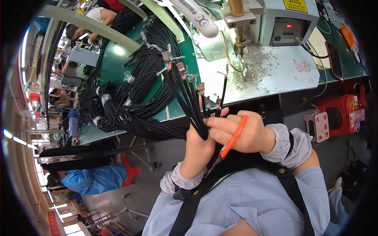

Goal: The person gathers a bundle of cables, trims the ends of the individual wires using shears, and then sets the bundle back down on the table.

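My left hand point(197, 151) is closed around a bunch of black cables point(189, 102) in front of the bench. The cables fan upward from it, and several end in small metal connectors point(181, 67) with coloured wires. My right hand point(246, 133) is closed beside it, fingertips at the cables near my left hand. An orange-handled tool point(235, 137) is held in my right hand; its thin dark metal end points down toward my chest. What kind of tool it is, I cannot tell. One cable point(224, 88) stands apart to the right, its bare wire ends upward.
Coiled black cables point(130, 106) cover the green bench point(167, 112) on the left. Ahead, a press-like machine point(239, 39) stands over a pale metal plate point(291, 78) strewn with small metal bits. A grey control box point(289, 27) is beside it. Red stools point(338, 114) stand right.
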Demonstrator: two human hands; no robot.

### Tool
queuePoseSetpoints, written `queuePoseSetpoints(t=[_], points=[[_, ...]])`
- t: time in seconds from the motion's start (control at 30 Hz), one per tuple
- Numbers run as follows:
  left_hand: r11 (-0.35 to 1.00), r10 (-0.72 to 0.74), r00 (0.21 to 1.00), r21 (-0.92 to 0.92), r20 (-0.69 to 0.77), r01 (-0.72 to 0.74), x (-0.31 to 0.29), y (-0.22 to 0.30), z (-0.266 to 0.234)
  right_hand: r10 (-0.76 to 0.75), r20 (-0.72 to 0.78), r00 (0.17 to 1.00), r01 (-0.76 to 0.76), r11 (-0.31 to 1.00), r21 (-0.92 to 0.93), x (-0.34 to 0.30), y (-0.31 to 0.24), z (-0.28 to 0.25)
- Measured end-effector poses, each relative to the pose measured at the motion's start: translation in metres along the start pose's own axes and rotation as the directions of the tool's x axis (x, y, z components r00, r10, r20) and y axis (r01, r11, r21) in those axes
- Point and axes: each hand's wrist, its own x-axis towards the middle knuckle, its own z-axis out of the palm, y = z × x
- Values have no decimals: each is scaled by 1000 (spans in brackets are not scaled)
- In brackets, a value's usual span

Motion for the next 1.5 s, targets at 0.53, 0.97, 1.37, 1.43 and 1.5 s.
queuePoseSetpoints(t=[0.53,0.97,1.37,1.43,1.5], points=[[901,-142,960,-370,241,226,-1,-5,-14,239,-121,963,-175,904,391,37,31,-62],[1000,-13,988,6,153,12,-4,8,-3,33,-47,998,-38,995,-93,3,-2,-40],[990,102,986,85,130,-113,-6,10,-3,248,172,953,-272,953,134,9,-3,-27],[997,61,983,26,171,-67,-3,17,-7,291,85,953,-303,932,198,7,-1,-27],[997,-12,981,-68,193,26,-4,21,-11,318,43,947,-319,919,231,11,0,-27]])
